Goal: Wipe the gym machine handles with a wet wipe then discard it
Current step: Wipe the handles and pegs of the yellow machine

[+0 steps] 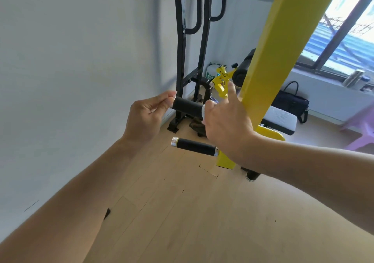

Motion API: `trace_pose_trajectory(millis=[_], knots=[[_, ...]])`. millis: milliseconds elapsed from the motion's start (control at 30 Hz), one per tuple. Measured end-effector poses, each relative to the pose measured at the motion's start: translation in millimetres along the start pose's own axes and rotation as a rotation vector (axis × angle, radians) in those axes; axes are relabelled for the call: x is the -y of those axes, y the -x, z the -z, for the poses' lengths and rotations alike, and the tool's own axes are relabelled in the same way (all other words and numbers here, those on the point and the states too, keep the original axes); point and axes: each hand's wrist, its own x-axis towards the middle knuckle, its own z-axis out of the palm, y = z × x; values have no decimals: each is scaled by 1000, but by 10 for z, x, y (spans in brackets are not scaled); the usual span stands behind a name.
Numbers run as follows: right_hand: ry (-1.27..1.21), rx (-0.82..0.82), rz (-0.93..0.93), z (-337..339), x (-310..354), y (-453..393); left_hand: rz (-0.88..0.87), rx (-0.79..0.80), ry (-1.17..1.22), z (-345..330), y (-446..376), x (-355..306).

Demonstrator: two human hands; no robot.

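1. At centre-left of the frame, the left hand [144, 114] has its fingers curled in, with the fingertips pinched at the free end cap of the upper handle [188, 107]. Whether a wet wipe is caught in that pinch I cannot tell, as no wipe shows clearly.
2. The upper handle, just right of that hand, is a short black grip that sticks out sideways from the yellow post [269, 64]. It looks rigid and fixed, with a rubbery sleeve that should give good friction to a damp cloth.
3. Below it, at centre frame, the lower handle [194, 146] is of the same kind, with a silver cap at its free end. No hand touches it.
4. At centre-right, the right hand [226, 121] grips the inner end of the upper handle, next to the post, with the index finger raised. A pale strip shows under its fingers; it may be the wipe or the metal collar, and I cannot tell which.
5. A wipe would be light, limp and slippery when wet, so I judge it best wrapped round the grip and clasped with the whole palm, then slid along the length.
6. Far right, a dark bag [291, 102] sits by the wall; no bin is in sight.
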Motion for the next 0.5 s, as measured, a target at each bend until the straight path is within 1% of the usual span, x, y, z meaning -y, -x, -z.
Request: trace_pose_trajectory(millis=[67,133,200,267,333,433,500], knots=[[-157,-87,-27,31,47,-147,22,0,5,-4,-22,2],[-259,-173,-5,74,135,-333,39,10,12,18,-33,4],[-384,-226,14,92,231,-475,16,24,14,52,-36,25],[-491,-232,17,104,255,-499,-12,16,-14,82,-37,58],[-420,-145,3,114,168,-372,-7,-19,-29,98,-58,93],[-63,69,-6,131,57,-88,-6,-26,-34,93,-64,108],[24,98,-41,127,73,29,-12,-25,-32,76,-48,110]])
